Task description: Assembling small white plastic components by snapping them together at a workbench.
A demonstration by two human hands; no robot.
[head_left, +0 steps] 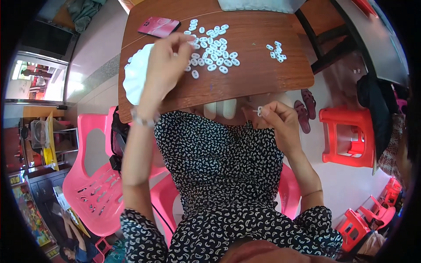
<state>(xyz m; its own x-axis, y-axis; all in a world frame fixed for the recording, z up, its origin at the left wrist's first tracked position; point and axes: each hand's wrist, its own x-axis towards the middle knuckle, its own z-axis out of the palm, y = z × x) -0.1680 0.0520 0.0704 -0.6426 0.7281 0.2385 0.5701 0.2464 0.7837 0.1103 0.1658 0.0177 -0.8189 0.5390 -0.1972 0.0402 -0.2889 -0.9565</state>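
Many small white oval pieces with two holes (213, 56) lie loosely spread on the brown wooden table (250, 74). My left hand (169, 61) reaches over the left side of this spread. Its fingers are bent, with a gap between thumb and index, and the fingertips are close to the pieces; no held piece shows. Below the table's front edge, my right hand (280, 120) pinches a small white piece (259, 111) between thumb and fingers. Under my left wrist is a white scalloped dish (137, 79), partly covered by the arm.
A smaller cluster of white pieces (277, 52) lies toward the table's right side. A pink phone (158, 26) rests at the far left, and a clear container (263, 5) at the far edge. Pink chair (98, 188) stands left, red stool (348, 136) right; slippers (302, 115) lie on the floor.
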